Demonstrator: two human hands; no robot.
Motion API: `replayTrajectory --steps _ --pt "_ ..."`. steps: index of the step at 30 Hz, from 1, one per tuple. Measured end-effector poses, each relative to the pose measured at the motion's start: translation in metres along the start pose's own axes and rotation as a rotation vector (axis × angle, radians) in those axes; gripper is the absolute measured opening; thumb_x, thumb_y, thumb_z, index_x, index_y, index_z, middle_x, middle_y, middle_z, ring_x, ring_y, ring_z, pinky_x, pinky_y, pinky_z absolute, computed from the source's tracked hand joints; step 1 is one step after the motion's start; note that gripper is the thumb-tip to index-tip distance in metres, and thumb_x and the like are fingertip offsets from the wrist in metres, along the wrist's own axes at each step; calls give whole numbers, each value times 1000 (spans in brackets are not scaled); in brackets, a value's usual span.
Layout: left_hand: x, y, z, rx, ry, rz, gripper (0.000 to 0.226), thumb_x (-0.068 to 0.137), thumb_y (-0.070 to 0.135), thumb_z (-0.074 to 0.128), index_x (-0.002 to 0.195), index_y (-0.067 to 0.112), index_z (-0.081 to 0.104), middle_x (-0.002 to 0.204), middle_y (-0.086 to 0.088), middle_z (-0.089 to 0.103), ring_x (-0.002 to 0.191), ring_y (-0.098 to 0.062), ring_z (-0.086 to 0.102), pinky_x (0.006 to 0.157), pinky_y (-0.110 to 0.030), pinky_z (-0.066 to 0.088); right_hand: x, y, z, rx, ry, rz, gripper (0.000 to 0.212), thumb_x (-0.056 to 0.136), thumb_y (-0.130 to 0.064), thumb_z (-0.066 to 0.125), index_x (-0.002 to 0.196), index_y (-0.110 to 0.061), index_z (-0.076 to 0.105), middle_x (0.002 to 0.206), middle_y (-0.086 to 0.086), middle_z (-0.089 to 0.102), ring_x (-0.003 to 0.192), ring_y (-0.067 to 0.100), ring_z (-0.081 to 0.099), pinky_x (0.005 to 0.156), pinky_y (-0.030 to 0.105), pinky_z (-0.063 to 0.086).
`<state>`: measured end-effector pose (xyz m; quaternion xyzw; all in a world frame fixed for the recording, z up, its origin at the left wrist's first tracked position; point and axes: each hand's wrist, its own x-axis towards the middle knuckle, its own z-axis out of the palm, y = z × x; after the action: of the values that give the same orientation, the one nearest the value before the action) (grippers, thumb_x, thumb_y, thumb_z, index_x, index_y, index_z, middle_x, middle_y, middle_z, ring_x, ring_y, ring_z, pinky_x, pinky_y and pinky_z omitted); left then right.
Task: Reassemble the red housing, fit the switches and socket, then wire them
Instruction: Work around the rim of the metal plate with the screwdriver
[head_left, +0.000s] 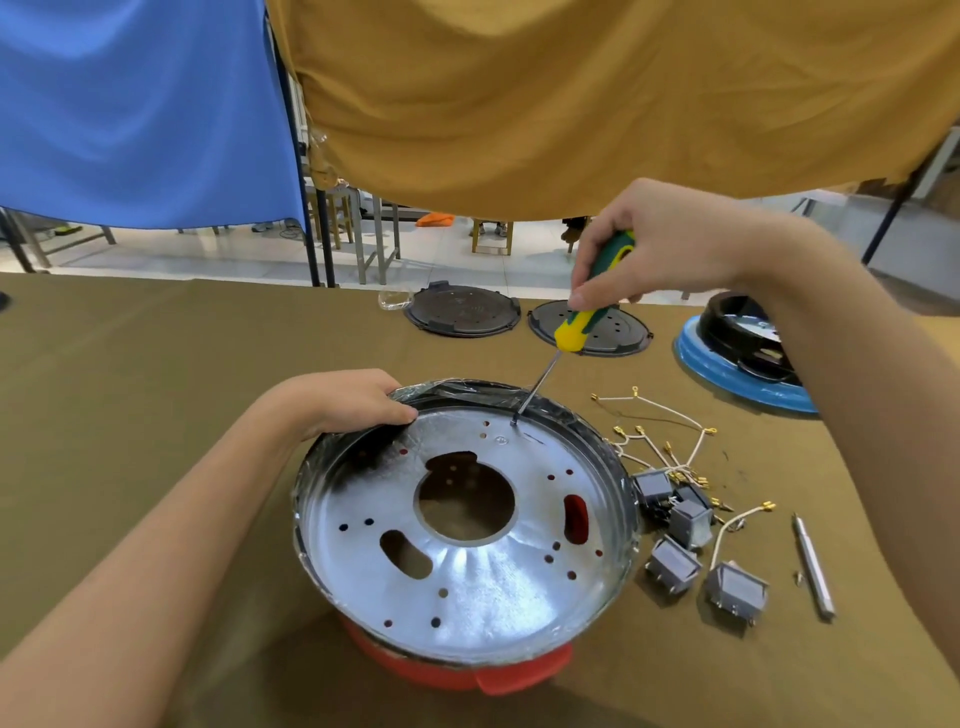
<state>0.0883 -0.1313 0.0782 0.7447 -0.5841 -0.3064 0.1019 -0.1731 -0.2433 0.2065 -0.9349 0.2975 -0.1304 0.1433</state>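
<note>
The red housing (457, 670) sits in front of me with a shiny metal plate (467, 582) full of holes lying in its top. My left hand (353, 402) grips the housing's far left rim. My right hand (654, 244) holds a green and yellow screwdriver (587, 317); its tip stands on a screw (514, 420) near the plate's far edge. Several grey switches (675, 564) and white wires (670, 441) with brass terminals lie on the table to the right of the housing.
A slim silver tool (813, 566) lies right of the switches. Two dark round plates (462, 310) (618, 338) and a black part on a blue ring (737, 364) sit along the far edge of the olive-covered table (156, 389). Blue and yellow cloths hang behind.
</note>
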Motion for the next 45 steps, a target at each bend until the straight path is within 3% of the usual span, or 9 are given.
replayTrajectory --steps 5,11,19,26,29,32,38,42,45 --pt "4 2 3 52 65 -24 35 101 33 51 109 1 62 114 -17 67 108 -35 62 101 -49 45 24 -16 -4 -103 -45 -35 19 73 -36 85 82 -26 72 77 -1 72 60 7 61 51 14 47" --pt "5 3 5 71 100 -40 36 100 33 51 105 -1 62 110 -20 66 93 -31 61 95 -46 45 46 -32 6 -343 -17 113 48 86 -59 62 78 -12 61 63 2 69 57 19 67 54 28 49" --pt "3 5 7 30 98 -63 31 99 31 52 107 3 62 108 -13 67 103 -31 63 99 -46 46 37 -36 -4 -229 -146 -45 19 82 -38 75 81 -22 65 78 7 69 61 18 54 58 34 44" --pt "2 6 9 17 122 -67 31 99 30 53 103 0 64 107 -18 68 99 -32 64 96 -44 48 44 -38 7 -397 18 146 32 84 -34 64 65 -8 63 47 -3 61 45 14 51 45 23 37" --pt "0 7 11 12 130 -81 32 99 30 53 103 1 63 107 -17 67 98 -30 64 96 -44 48 41 -45 -2 -200 -143 122 21 86 -28 67 98 -12 60 76 4 64 57 16 54 47 23 46" --pt "-1 7 11 9 131 -85 32 98 30 52 105 0 62 108 -17 66 99 -32 63 95 -43 48 35 -43 -9 -102 -159 57 20 85 -22 73 100 -15 62 85 7 68 56 12 61 49 18 50" --pt "-2 9 11 31 144 -86 32 98 29 53 100 -1 63 97 -14 64 82 -25 55 82 -36 45 44 -43 7 -403 19 111 28 86 -34 62 77 -8 65 52 -2 67 45 13 55 43 20 36" --pt "-1 9 12 52 131 -100 25 98 30 52 94 6 58 92 -7 61 80 -20 54 77 -35 43 39 -46 -3 -179 -167 94 23 88 -26 69 106 -18 58 86 2 64 63 16 58 51 23 47" --pt "1 9 12 64 119 -105 25 98 30 52 96 6 58 95 -6 61 84 -22 56 80 -35 44 35 -43 -6 -163 -130 8 16 85 -15 73 96 -21 63 86 2 70 62 16 69 53 21 51"
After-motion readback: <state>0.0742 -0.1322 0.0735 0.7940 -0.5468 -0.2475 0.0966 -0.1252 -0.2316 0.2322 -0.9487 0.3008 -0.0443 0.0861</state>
